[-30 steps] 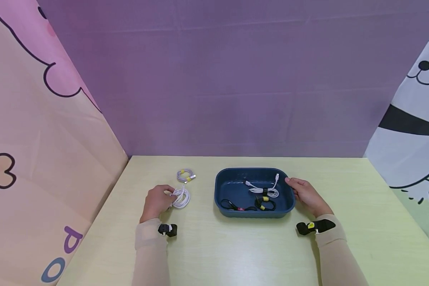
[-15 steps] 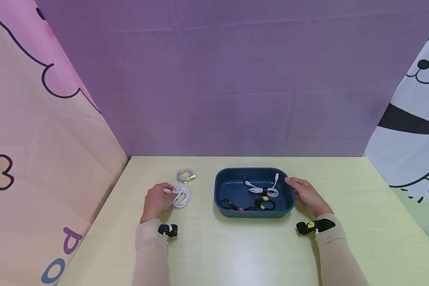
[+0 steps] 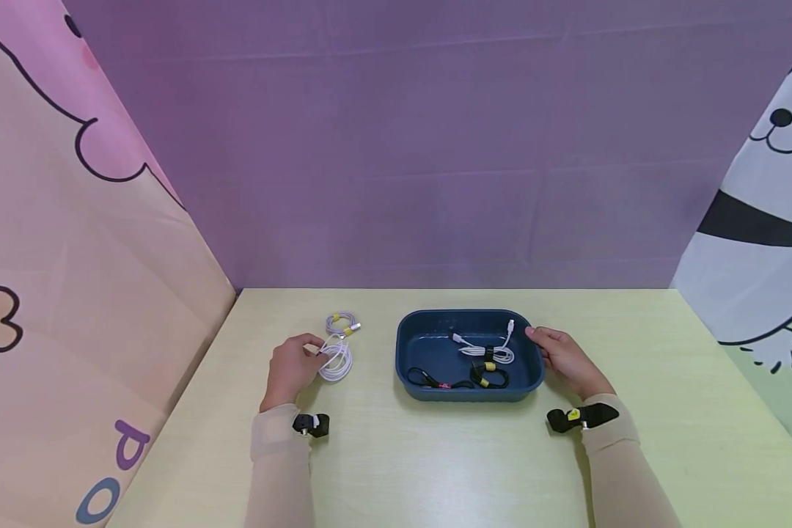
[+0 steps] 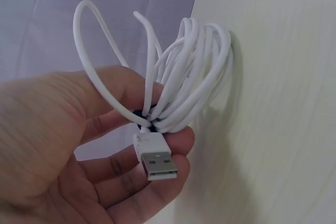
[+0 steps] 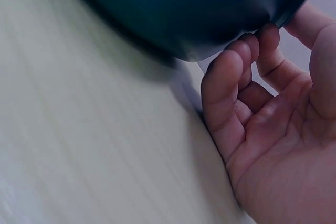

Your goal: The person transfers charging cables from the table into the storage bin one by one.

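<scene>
A coiled white USB cable is pinched between the thumb and fingers of my left hand, on the left of the table. The left wrist view shows its metal USB plug hanging below a dark tie, with the loops of the white USB cable fanned above. My right hand grips the right rim of a dark blue bin, thumb over the edge. From the right wrist view, the fingers curl against the outer wall of the bin.
Inside the bin lie a white cable with a black tie, a black cable with yellow ties and another black cable with a red tag. Behind my left hand, a greyish coiled cable with yellow ties rests on the table.
My left hand has shifted slightly right and up with the white USB cable, whose loops have turned a little. The right hand and the bin have stayed in place.
</scene>
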The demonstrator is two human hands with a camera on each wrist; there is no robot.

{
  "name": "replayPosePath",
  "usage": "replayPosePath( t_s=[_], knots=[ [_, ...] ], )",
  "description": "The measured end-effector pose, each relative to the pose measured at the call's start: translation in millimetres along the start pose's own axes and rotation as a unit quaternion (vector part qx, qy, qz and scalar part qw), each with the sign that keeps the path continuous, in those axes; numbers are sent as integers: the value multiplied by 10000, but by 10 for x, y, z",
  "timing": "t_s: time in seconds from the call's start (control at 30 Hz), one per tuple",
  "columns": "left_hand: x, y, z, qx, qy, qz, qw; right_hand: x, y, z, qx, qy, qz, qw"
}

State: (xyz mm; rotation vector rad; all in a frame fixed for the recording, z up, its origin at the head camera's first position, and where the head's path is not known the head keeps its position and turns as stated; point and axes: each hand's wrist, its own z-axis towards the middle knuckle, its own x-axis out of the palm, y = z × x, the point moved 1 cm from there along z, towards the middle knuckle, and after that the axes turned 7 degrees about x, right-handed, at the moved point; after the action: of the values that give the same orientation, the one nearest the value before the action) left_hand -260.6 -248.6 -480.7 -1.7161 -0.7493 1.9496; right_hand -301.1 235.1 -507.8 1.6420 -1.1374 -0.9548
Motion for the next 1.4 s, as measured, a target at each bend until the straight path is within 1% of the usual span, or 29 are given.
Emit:
replayPosePath(
  t_s=[0.27, 0.57, 0.77, 0.93, 1.13, 1.3, 1.4],
  knots=[
    [-9, -33, -2, 6, 19, 29, 10000, -8, 20, 9, -56, 9, -37, 10000],
    [-32, -70, -8, 138, -47, -113, 9998, -4, 48, -2, -73, -17, -24, 10000],
    [-44, -76, -13, 272, -143, -202, 9993, -5, 19, 14, 4, -45, 19, 10000],
    [-48, -95, -8, 404, -258, -275, 9985, -7, -8, 30, -41, -52, 43, 10000],
    [-51, -118, -5, 431, -368, -347, 9978, -5, -22, 45, -106, -42, 6, 9999],
    [-57, -143, -4, 446, -430, -398, 9973, 9, 1, 21, -8, -126, -66, 9999],
    [-59, -165, 4, 524, -476, -450, 9965, 12, 22, -2, 29, -146, -122, 9998]
  ],
)
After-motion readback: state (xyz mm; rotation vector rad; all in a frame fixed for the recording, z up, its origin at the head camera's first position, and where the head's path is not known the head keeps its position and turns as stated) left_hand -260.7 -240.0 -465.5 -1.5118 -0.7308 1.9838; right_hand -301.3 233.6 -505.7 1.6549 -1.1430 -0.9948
